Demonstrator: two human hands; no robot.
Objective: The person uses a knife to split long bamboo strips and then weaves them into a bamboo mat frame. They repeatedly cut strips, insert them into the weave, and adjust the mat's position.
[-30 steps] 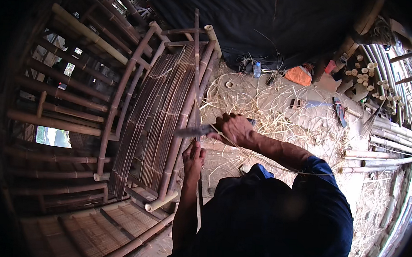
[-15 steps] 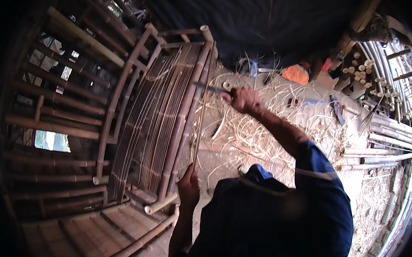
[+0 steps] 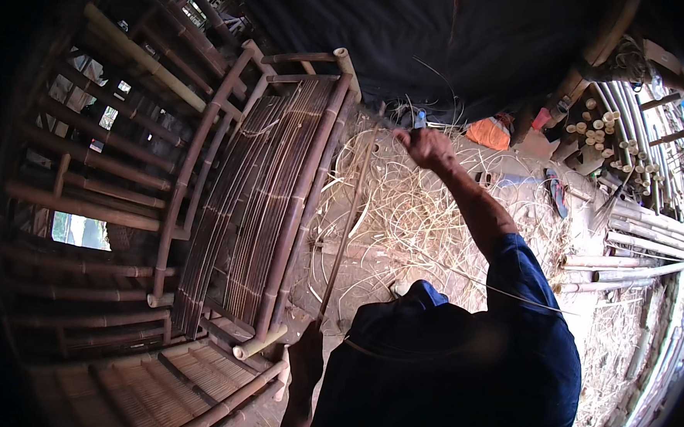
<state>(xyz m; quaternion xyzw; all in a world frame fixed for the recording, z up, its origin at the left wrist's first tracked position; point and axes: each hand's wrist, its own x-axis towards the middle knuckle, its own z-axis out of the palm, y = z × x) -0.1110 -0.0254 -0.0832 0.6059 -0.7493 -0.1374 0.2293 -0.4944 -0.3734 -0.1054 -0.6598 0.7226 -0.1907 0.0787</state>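
My right hand is closed round the handle of a knife, out in front of me over the shavings. The dark blade points up and to the left, hard to make out against the dark sheet. Low at the left, in shadow, my left hand grips the near end of a long thin bamboo strip. This strip slants away from me, its far end close to the knife. Whether blade and strip touch I cannot tell. Another thin pale strip crosses my right sleeve.
At my left stands a bamboo bench with a slatted seat. Curled shavings cover the ground. Further off are an orange bag, a bottle, a dark sheet, a sandal and bamboo poles.
My right hand has moved right and slightly away, swinging the knife off the bench's edge. My left hand has drawn nearer to my body, and the strip now slants more to the right.
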